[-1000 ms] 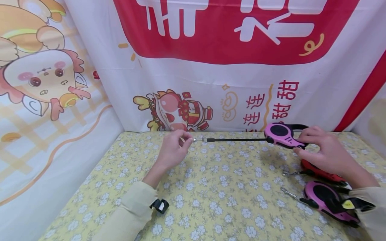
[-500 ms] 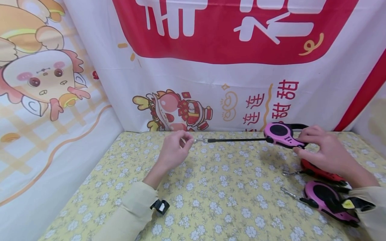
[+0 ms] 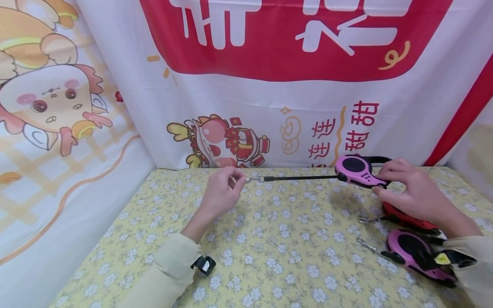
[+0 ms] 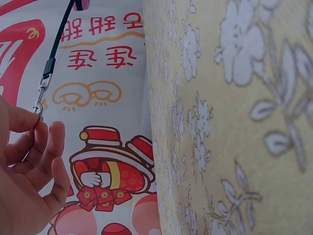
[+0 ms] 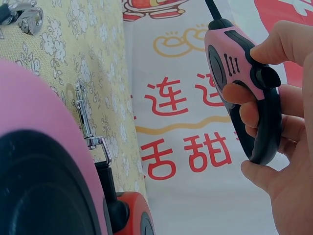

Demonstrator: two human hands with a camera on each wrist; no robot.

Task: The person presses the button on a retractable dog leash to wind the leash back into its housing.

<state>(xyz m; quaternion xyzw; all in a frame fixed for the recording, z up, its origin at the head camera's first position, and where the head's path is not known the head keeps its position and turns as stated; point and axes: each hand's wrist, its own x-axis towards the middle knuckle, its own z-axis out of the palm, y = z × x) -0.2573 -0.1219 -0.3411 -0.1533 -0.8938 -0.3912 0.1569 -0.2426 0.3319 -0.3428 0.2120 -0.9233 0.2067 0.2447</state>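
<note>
My right hand (image 3: 414, 194) grips the handle of a pink and black retractable dog leash (image 3: 354, 170) above the back right of the table. In the right wrist view, fingers curl through the handle loop of the leash (image 5: 239, 73) and the thumb lies near its black button. A length of black strap (image 3: 302, 178) runs out leftward, taut and nearly level. At its end is a silver snap hook (image 4: 41, 93), whose tip my left hand (image 3: 222, 192) pinches between thumb and forefinger. The left hand's other fingers are loosely bent in the left wrist view.
A red leash (image 3: 408, 218) and a second pink leash (image 3: 414, 252) lie on the table at the right, their metal hooks pointing left. A flowered yellow cloth (image 3: 269, 256) covers the table. Printed fabric (image 3: 239, 98) hangs behind it and along the left side.
Both hands keep their hold and the strap stays drawn out at about the same length. The whole head view has shifted very slightly left.
</note>
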